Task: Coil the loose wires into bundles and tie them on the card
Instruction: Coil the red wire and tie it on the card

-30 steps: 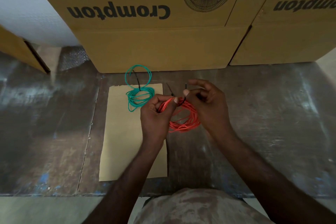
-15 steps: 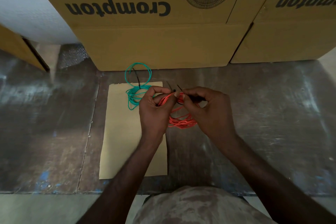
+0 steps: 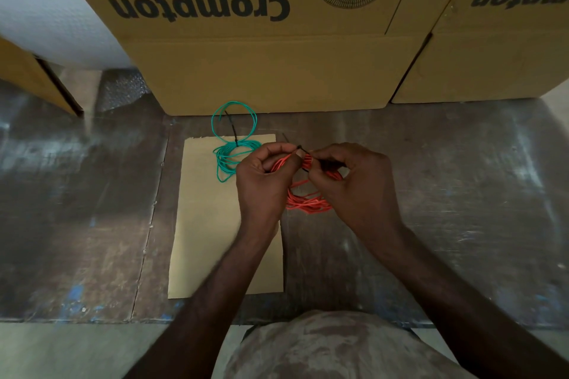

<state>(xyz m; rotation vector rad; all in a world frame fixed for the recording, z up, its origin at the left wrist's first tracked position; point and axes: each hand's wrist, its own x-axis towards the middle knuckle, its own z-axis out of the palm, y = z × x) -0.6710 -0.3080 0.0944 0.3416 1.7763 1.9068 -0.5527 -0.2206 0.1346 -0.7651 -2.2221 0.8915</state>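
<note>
Now my left hand and right hand both pinch the red coil just past the card's right edge. Green coil overhangs its far edge, near the box; bare table lies right.

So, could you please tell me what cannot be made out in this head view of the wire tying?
- Red wire bundle: its upper part is covered by the left hand and right hand.
- Black tie on it: too thin and finger-covered to tell if it is fastened.
- Card: its right part lies under the left forearm.
- Green wire bundle: its right edge is behind the left hand.
- Cardboard boxes: cut off by the top edge.
</note>
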